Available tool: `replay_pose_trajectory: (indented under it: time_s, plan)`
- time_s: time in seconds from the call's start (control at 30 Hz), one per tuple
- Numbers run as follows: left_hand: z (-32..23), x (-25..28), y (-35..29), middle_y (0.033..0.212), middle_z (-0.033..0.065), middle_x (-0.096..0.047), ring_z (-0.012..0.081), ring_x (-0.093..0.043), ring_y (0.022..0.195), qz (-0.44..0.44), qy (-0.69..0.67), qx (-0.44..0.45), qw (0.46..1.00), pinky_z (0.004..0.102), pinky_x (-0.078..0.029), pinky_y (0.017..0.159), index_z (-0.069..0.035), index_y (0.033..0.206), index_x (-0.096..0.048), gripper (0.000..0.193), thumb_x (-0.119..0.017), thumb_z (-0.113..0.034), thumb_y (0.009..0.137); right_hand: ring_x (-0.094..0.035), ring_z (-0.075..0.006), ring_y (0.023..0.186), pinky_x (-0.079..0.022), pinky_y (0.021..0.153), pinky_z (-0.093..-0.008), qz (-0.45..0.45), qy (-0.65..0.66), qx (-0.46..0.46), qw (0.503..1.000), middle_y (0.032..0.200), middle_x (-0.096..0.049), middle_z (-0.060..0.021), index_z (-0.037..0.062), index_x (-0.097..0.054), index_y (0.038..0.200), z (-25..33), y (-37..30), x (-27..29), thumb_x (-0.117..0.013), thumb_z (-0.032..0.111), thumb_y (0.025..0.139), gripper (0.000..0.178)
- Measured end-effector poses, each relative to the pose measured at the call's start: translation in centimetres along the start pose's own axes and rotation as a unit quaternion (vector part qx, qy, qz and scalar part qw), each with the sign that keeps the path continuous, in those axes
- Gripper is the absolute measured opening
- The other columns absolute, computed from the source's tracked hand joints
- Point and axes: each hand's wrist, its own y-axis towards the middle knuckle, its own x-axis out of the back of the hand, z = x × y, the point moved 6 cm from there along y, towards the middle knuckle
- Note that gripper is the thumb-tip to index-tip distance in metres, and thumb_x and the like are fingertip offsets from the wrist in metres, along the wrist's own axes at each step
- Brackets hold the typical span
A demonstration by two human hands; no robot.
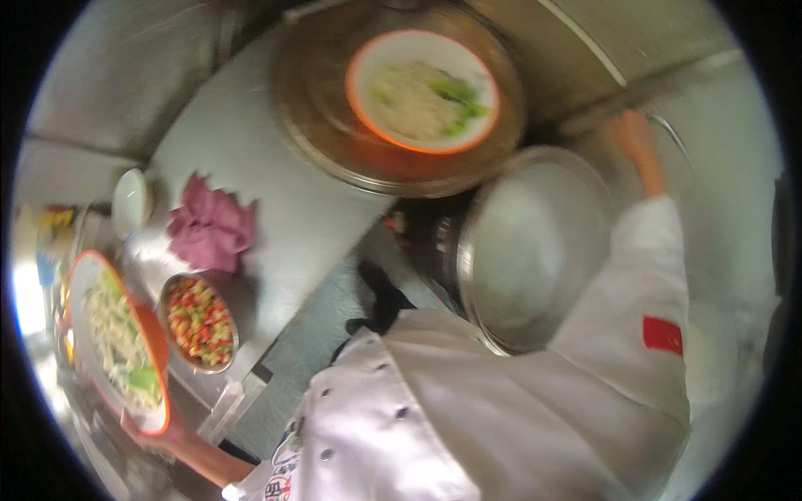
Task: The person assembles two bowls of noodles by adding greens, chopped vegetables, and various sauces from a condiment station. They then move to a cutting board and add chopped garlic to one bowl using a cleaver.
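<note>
At the left, my left hand [159, 434] grips the lower rim of a white bowl with an orange rim [153, 334]. Pale strips of food [117, 326] and green pieces lie in it, and the bowl is tilted in the picture. My right hand [632, 132] is stretched far out to the upper right, close to a thin curved metal rod [672, 138]. Motion smears its fingers, so whether it grips anything is unclear. Beside my right arm stands a large round metal pot or lid [535, 250] with a pale, hazy top.
A second orange-rimmed bowl [361, 100] with pale food and greens rests on a wide round metal lid [322, 138]. The steel counter [309, 217] bears a crumpled purple cloth [213, 224], a small white bowl [131, 203] and a metal bowl [236, 338] of diced red, yellow and green food.
</note>
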Motion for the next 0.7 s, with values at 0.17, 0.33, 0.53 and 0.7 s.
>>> replay_pose_trajectory:
  time_s: [0.17, 0.33, 0.53, 0.7]
  plan:
    - [0.1, 4.0, 3.0, 0.134, 0.0162, -0.038, 0.0333, -0.042, 0.119, 0.054, -0.086, 0.043, 0.994, 0.0502, -0.041, 0.092, -0.004, 0.137, -0.029, 0.074, -0.052, -0.030, 0.072, -0.054, -0.0378, 0.095, -0.044, 0.080, -0.0453, 0.139, -0.108, -0.094, 0.980, 0.100, -0.058, -0.0228, -0.0027, -0.060, 0.093, -4.6, 1.7, -2.6, -0.051, 0.024, 0.087, 0.029]
    - [-0.7, 7.4, 3.4, 0.128, 0.0186, -0.045, 0.0333, -0.046, 0.115, 0.061, -0.189, 0.025, 0.980, 0.0465, -0.039, 0.096, 0.003, 0.129, -0.036, 0.063, -0.048, -0.026, 0.074, -0.056, -0.0309, 0.097, -0.045, 0.082, -0.0404, 0.113, -0.118, -0.101, 0.981, 0.106, -0.057, -0.0211, -0.0010, -0.055, 0.109, -10.0, 4.3, -6.1, -0.049, 0.021, 0.091, 0.029]
    - [-1.7, 10.4, 3.7, 0.129, 0.0206, -0.044, 0.0337, -0.044, 0.119, 0.036, -0.243, 0.025, 0.969, 0.0446, -0.036, 0.101, 0.005, 0.128, -0.037, 0.066, -0.047, -0.026, 0.071, -0.062, -0.0256, 0.074, -0.050, 0.068, -0.0307, -0.127, 0.004, 0.196, 0.972, 0.090, -0.063, -0.0173, -0.0068, -0.056, 0.104, -6.8, 5.6, -6.5, -0.053, 0.008, 0.085, 0.025]
    - [-2.6, 17.9, 6.0, 0.121, 0.0213, -0.050, 0.0329, -0.050, 0.111, -0.092, -0.222, -0.026, 0.970, 0.0403, -0.039, 0.098, 0.006, 0.123, -0.041, 0.062, -0.045, -0.025, 0.070, -0.061, -0.0241, 0.074, -0.050, 0.067, -0.0304, -0.016, 0.085, 0.055, 0.995, 0.088, -0.063, -0.0161, -0.0052, -0.058, 0.103, 5.9, 6.1, -2.0, -0.053, 0.010, 0.085, 0.024]
